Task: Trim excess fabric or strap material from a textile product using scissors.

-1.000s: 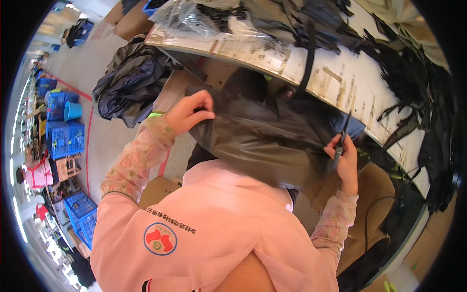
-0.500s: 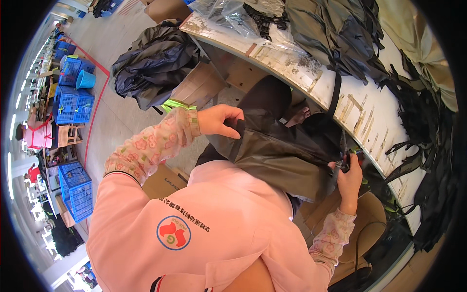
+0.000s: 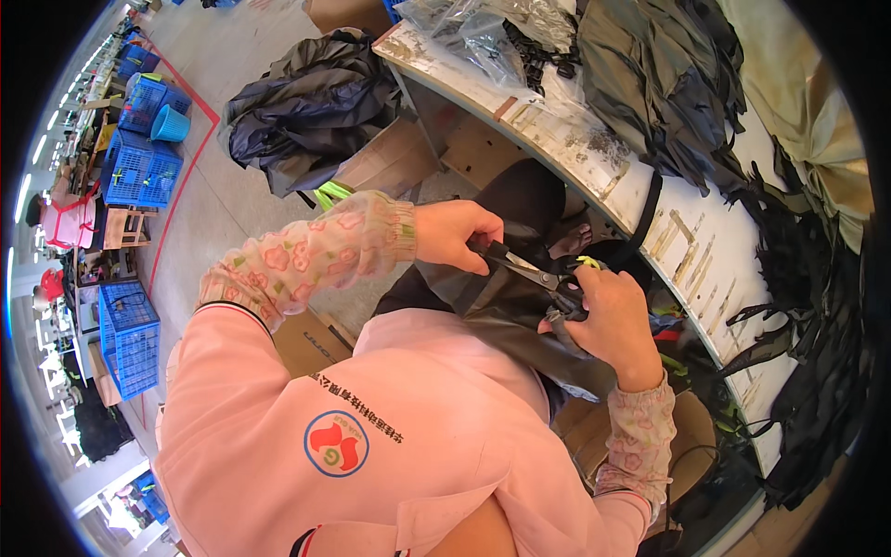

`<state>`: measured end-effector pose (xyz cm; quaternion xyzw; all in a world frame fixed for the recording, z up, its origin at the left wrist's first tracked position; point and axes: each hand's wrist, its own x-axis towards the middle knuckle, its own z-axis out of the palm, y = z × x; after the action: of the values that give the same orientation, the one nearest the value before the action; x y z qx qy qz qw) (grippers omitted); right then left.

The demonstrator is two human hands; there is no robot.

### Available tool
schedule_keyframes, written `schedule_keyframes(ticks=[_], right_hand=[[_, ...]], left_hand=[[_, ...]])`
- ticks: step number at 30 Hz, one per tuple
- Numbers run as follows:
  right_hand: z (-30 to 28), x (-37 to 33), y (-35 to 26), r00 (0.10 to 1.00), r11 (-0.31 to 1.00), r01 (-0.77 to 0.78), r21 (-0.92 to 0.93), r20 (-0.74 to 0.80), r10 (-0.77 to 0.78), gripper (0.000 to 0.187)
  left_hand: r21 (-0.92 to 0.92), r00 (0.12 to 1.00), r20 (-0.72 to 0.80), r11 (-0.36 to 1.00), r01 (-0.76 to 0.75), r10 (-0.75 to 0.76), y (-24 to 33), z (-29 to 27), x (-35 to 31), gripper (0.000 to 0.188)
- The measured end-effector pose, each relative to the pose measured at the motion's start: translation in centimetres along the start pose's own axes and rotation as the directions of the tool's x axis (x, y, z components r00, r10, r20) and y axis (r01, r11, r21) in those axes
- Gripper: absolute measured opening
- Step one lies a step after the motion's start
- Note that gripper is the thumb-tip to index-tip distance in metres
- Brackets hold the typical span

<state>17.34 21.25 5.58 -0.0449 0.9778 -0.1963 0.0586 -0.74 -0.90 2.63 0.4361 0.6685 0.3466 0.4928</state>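
Note:
My left hand [image 3: 457,234] pinches the edge of a dark, thin fabric piece [image 3: 506,311] spread over my lap. A short black strip shows at its fingertips. Around the handles of a pair of scissors [image 3: 538,274] my right hand [image 3: 613,320] is closed. Their blades point left and reach the black strip beside my left fingers. Whether the blades are cutting into it, I cannot tell. Something yellow-green pokes out by my right index finger; what it is stays unclear. The lower part of the fabric drapes below my right hand.
A worn white table [image 3: 691,246] curves along the right, bearing dark fabric [image 3: 659,84], black straps [image 3: 807,343] and clear plastic bags [image 3: 464,37]. Beyond my left arm, a cardboard box [image 3: 390,160] holds a dark fabric heap [image 3: 311,111]. Blue crates [image 3: 144,167] line the far left.
My right hand has brought the scissors up and left from the table side, toward my left hand. My left hand has shifted slightly right, still pinching the fabric edge.

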Motion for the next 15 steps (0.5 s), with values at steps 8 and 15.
schedule_keyframes(ticks=[8, 15], right_hand=[[-0.68, 0.42, -0.76, 1.0, 1.0, 0.01, -0.001, -0.004, -0.01, 0.053], [-0.31, -0.46, 0.17, 1.0, 1.0, 0.012, -0.013, 0.005, -0.012, 0.048]], left_hand=[[0.053, 0.999, 0.015, 0.998, -0.038, 0.037, 0.31, -0.01, 0.49, 0.023], [0.173, 1.0, 0.021, 0.985, -0.009, 0.006, 0.69, -0.02, 0.58, 0.024]])
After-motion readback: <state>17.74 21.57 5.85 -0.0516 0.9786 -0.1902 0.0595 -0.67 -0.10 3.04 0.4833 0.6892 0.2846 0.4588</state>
